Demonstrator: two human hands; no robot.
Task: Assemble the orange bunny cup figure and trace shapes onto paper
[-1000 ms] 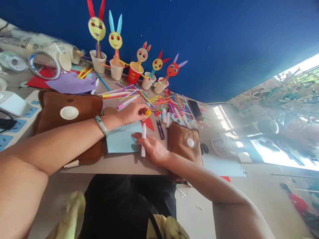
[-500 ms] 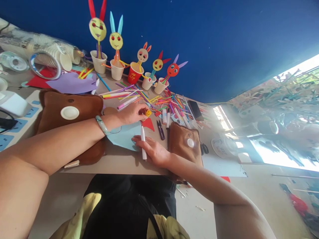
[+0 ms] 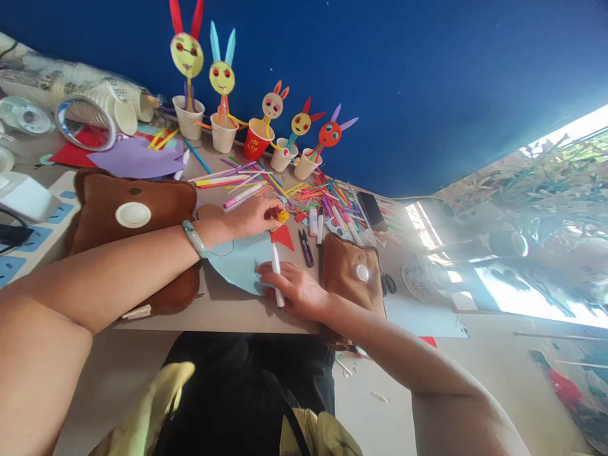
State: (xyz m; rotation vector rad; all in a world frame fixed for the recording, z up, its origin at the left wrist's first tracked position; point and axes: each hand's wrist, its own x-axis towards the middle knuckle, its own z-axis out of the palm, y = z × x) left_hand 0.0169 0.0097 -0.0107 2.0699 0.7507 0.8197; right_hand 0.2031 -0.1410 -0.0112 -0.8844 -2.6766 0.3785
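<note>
My left hand [image 3: 256,215], with a pale bangle at the wrist, is closed in a pinch around a small yellow round piece [image 3: 283,216] whose kind I cannot make out. Below it lies a sheet of light blue paper [image 3: 242,263] bearing a thin curved line, partly under my left wrist. My right hand [image 3: 297,288] rests at the paper's right edge, holding a white marker [image 3: 276,272] between its fingers. The marker stands nearly upright, its reddish tip pointing away from me. A red paper scrap [image 3: 284,237] lies just beyond the tip.
Brown cushion-like pouches [image 3: 135,215] flank the work area, the smaller brown pouch [image 3: 351,272] at right. Thread snips [image 3: 306,248] lie nearby. Behind are scattered coloured sticks [image 3: 247,174] and several rabbit-faced figures in cups [image 3: 222,133] along the blue wall.
The blue paper has turned slightly, its lower edge shifting right. My right hand and the marker have moved a little right and toward me. My left hand has stayed nearly still.
</note>
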